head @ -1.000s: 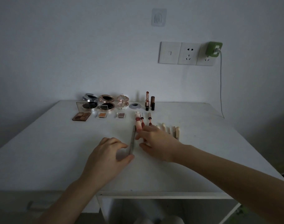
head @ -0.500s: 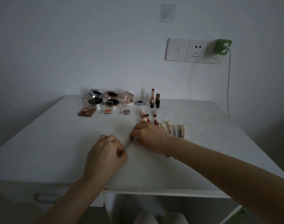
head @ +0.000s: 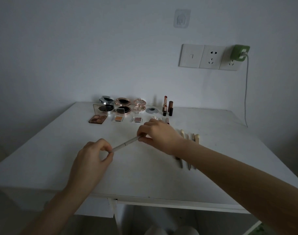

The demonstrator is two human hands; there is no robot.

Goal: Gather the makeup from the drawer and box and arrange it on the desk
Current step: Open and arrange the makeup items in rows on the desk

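Head: left hand [head: 92, 160] and right hand [head: 159, 136] pinch pencil [head: 126, 144] inside desk [head: 229, 150] edges.

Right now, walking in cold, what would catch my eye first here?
The left hand and right hand each pinch one end of a slim pale pencil over the middle of the white desk. Behind them, open compacts line the desk's back edge, and a green charger sits plugged in at upper right.
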